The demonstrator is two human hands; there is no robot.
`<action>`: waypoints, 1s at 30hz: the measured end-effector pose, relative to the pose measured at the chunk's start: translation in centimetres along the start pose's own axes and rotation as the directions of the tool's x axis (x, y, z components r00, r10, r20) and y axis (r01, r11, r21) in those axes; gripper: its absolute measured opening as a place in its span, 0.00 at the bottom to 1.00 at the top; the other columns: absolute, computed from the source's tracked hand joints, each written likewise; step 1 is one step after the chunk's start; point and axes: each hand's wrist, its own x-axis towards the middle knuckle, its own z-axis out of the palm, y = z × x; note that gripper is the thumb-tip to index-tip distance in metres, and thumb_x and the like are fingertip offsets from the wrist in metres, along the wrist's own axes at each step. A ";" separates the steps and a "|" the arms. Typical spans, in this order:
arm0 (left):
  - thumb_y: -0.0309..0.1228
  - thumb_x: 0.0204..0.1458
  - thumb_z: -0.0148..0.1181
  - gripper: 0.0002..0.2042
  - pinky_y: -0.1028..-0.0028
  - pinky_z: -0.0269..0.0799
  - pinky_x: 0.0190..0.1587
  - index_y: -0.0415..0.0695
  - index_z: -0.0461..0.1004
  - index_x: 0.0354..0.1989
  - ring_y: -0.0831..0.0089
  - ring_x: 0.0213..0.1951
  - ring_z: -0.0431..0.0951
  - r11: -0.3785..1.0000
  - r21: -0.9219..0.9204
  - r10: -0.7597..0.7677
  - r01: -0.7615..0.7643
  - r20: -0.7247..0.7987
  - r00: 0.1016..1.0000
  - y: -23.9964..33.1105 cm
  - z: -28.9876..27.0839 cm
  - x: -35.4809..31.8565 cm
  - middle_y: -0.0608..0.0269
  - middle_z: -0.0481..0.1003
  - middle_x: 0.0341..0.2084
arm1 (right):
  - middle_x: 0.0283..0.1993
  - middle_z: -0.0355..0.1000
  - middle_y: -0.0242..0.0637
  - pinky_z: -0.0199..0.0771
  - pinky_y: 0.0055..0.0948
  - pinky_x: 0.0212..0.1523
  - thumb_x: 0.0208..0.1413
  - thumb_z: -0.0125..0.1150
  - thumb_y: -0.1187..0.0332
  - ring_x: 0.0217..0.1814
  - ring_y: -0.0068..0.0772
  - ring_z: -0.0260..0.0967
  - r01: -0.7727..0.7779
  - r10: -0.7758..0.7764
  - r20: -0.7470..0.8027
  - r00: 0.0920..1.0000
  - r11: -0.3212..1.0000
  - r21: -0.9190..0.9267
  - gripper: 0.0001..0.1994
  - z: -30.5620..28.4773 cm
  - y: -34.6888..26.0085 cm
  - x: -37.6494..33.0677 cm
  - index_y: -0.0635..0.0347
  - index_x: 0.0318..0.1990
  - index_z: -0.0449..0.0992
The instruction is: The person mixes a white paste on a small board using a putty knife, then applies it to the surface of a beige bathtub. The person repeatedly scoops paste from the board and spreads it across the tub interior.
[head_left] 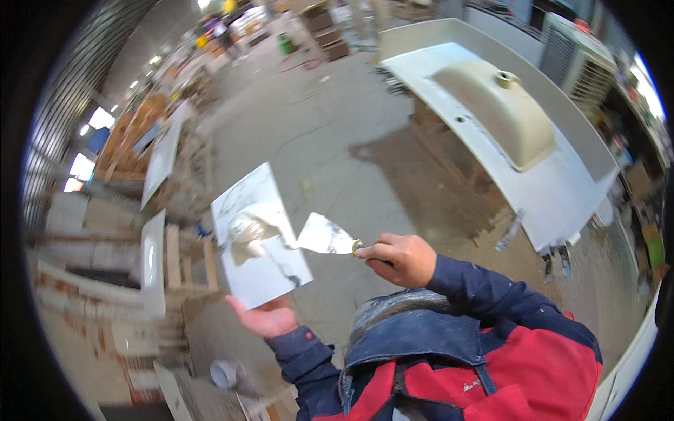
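My left hand is under the lower edge of a thin white board with grey marble veining and carries it tilted. Its thumb points out to the left; the other fingers are partly hidden below the board. A smeared heap of cream-coloured paste lies on the board's upper face. Closed round the handle of a wide putty knife, my right hand holds the blade just off the board's right edge. White paste coats much of that blade.
At the right, an upside-down countertop with a cream sink basin rests on a stand. Tools lie by its near corner. White panels and wooden frames stand at the left. A thin cable crosses the concrete floor. Another person is far off.
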 end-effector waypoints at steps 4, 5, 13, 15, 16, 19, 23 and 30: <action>0.57 0.66 0.39 0.35 0.56 0.65 0.66 0.37 0.61 0.68 0.54 0.63 0.70 0.994 0.107 0.003 -0.017 0.129 0.992 -4.2 3.1 5.1 0.52 0.68 0.64 | 0.42 0.80 0.40 0.77 0.34 0.41 0.58 0.65 0.67 0.40 0.38 0.78 -0.246 0.277 -0.135 0.951 0.947 0.208 0.13 -2.4 3.2 0.4 0.53 0.50 0.80; 0.57 0.66 0.39 0.35 0.56 0.65 0.66 0.38 0.61 0.69 0.54 0.63 0.70 0.993 0.113 -0.046 0.033 0.117 0.992 -5.3 4.7 5.4 0.52 0.68 0.64 | 0.43 0.80 0.37 0.76 0.30 0.42 0.59 0.64 0.67 0.40 0.31 0.77 -0.333 0.418 -0.120 0.901 0.841 0.426 0.14 -2.3 3.7 -0.1 0.55 0.52 0.80; 0.56 0.67 0.37 0.35 0.54 0.61 0.68 0.38 0.56 0.71 0.53 0.65 0.67 0.872 0.193 -0.489 0.449 0.331 0.807 -13.7 9.0 15.7 0.52 0.65 0.66 | 0.35 0.80 0.31 0.69 0.16 0.27 0.62 0.62 0.67 0.27 0.12 0.68 -0.483 0.789 -0.074 0.610 0.444 0.755 0.16 -5.9 7.3 10.6 0.58 0.56 0.79; 0.55 0.67 0.37 0.35 0.55 0.60 0.68 0.37 0.57 0.70 0.52 0.65 0.67 0.844 0.215 -0.535 0.492 0.402 0.743 -15.5 10.8 18.2 0.51 0.65 0.66 | 0.31 0.78 0.27 0.63 0.15 0.20 0.62 0.60 0.65 0.21 0.12 0.62 -0.461 0.778 -0.246 0.577 0.560 0.688 0.15 -7.8 10.3 12.6 0.55 0.54 0.81; 0.55 0.68 0.37 0.34 0.56 0.62 0.67 0.38 0.58 0.70 0.54 0.64 0.67 0.850 0.226 -0.525 0.476 0.430 0.734 -16.2 11.3 20.2 0.51 0.66 0.65 | 0.31 0.77 0.26 0.64 0.16 0.21 0.62 0.60 0.64 0.21 0.12 0.63 -0.534 0.772 -0.233 0.591 0.592 0.604 0.15 -8.9 9.8 13.5 0.56 0.54 0.81; 0.56 0.67 0.39 0.35 0.57 0.62 0.66 0.38 0.59 0.70 0.56 0.64 0.67 0.863 0.260 -0.506 0.434 0.411 0.759 -17.6 14.4 23.5 0.53 0.65 0.65 | 0.37 0.79 0.28 0.68 0.17 0.24 0.60 0.64 0.67 0.23 0.13 0.65 -0.619 0.738 -0.126 0.663 0.635 0.463 0.16 -9.4 8.1 13.8 0.57 0.55 0.81; 0.56 0.66 0.43 0.35 0.56 0.61 0.66 0.38 0.58 0.70 0.56 0.65 0.66 0.902 0.259 -0.429 0.346 0.448 0.784 -20.5 17.4 25.9 0.54 0.65 0.66 | 0.39 0.81 0.40 0.76 0.27 0.37 0.56 0.64 0.66 0.32 0.28 0.76 -0.668 0.744 -0.260 0.616 0.668 0.329 0.18 -4.2 7.9 14.8 0.58 0.54 0.80; 0.56 0.66 0.43 0.36 0.58 0.61 0.66 0.35 0.58 0.70 0.58 0.65 0.67 0.845 0.290 -0.526 0.448 0.594 0.608 -22.2 17.5 28.1 0.53 0.65 0.66 | 0.42 0.81 0.45 0.76 0.28 0.44 0.54 0.65 0.67 0.38 0.29 0.77 -0.738 0.743 -0.478 0.468 0.627 0.251 0.19 -6.5 12.3 21.6 0.62 0.53 0.80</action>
